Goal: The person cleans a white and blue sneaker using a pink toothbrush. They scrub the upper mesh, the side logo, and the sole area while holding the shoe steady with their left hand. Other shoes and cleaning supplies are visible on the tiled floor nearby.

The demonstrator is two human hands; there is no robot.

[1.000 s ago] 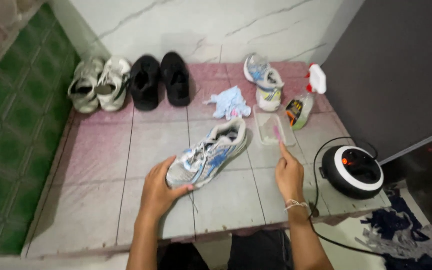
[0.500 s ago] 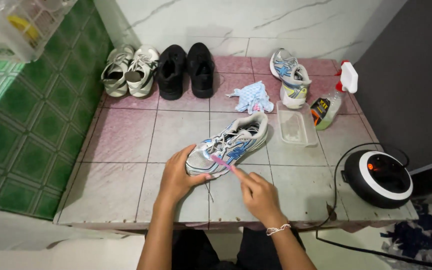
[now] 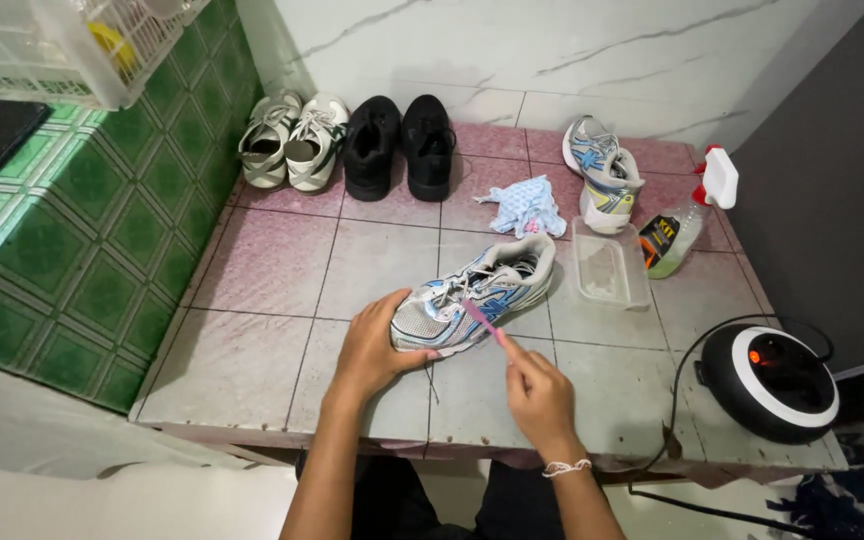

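A grey and blue running shoe (image 3: pixel 477 293) lies on the tiled platform (image 3: pixel 262 290) near its front edge, about midway across. Its long axis runs diagonally: the toe points toward the near left and the heel toward the far right, with the laces and opening facing up. The left hand (image 3: pixel 377 345) is curled around the toe end, fingers and thumb closed on the shoe's front, holding it down against the tiles. The right hand (image 3: pixel 537 392) sits just to the near right of the shoe, closed in a pinch on a thin pink brush (image 3: pixel 482 320) whose far end touches the shoe's side near the midfoot; the brush slants from the hand up toward the far left. Just right of the shoe's heel stands a clear plastic container (image 3: pixel 610 266), and beyond that a spray bottle (image 3: pixel 690 215) leans at the right. The matching shoe (image 3: pixel 600 170) stands at the far right, with a crumpled blue cloth (image 3: pixel 522 208) to its left. Along the far wall sit a black pair (image 3: pixel 399 145) and a pale pair (image 3: pixel 287 138). A round black and white appliance (image 3: pixel 770 382) rests at the near right corner, its cord looping over the tiles.
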